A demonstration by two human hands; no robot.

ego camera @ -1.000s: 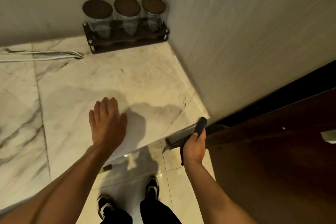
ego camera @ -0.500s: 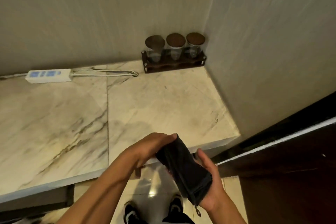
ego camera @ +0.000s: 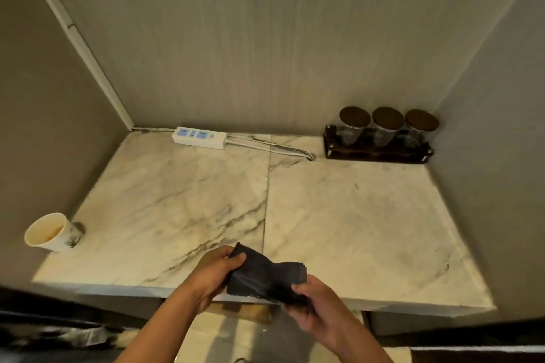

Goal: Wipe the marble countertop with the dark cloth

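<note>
The dark cloth [ego camera: 262, 277] is stretched between both hands just above the front edge of the marble countertop [ego camera: 354, 215]. My left hand [ego camera: 213, 272] pinches its left upper corner. My right hand [ego camera: 312, 300] grips its lower right end. The cloth looks partly folded and hangs slightly over the counter's front edge. The white marble has grey veins and a seam down the middle.
A paper cup [ego camera: 51, 233] stands at the counter's left edge. A white power strip [ego camera: 200, 137] with its cable lies along the back wall. A dark rack with three lidded glass jars [ego camera: 380, 138] fills the back right corner. Walls enclose three sides.
A second ago my left hand lay flat on the marble while my right hand gripped a dark object near the counter's right end. Both hands now hold the cloth, and the view has pulled back and shifted left.
</note>
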